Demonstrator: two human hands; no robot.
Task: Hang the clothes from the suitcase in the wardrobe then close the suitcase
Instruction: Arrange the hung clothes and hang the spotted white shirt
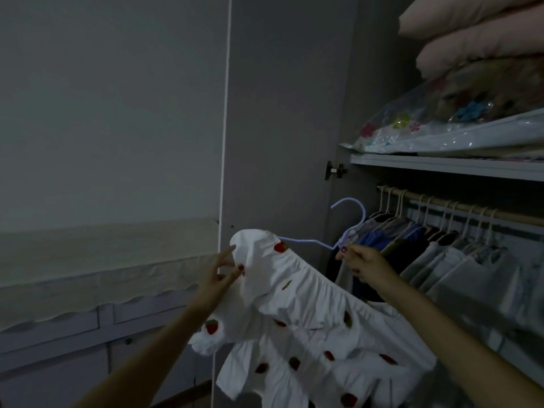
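Just left of the wooden wardrobe rail [459,206], a white ruffled cotton garment printed with red strawberries [294,307] sits half-threaded on a thin pale lilac hanger [309,242]. It's held up in the air in front of the open grey wardrobe door [282,113], not on the rail yet. One shoulder of it is up over the hanger's left end, and the rest droops down and away from the rail, ruffles and all.

The right hand [363,265] is pinching the hanger right at the base of its hook, fingers curled around it, just below and left of the rail's near end. The hook itself curves up toward the rail but isn't touching it. The left hand [222,273] is further out from the rail, fingers mostly straight and spread, fingertips pressed against the fabric at that draped shoulder. I can't tell if the thumb is actually gripping cloth or just resting on it.

On the rail there's already a row of pale hangers with dark, blue and light grey clothes [435,248] packed together. Above the rail is a white shelf [441,166] with a clear plastic storage bag with coloured flower prints [441,128] on it, and pink folded bedding [477,33] stacked on top of that. Lighting is pretty dim, so colours are a bit iffy.
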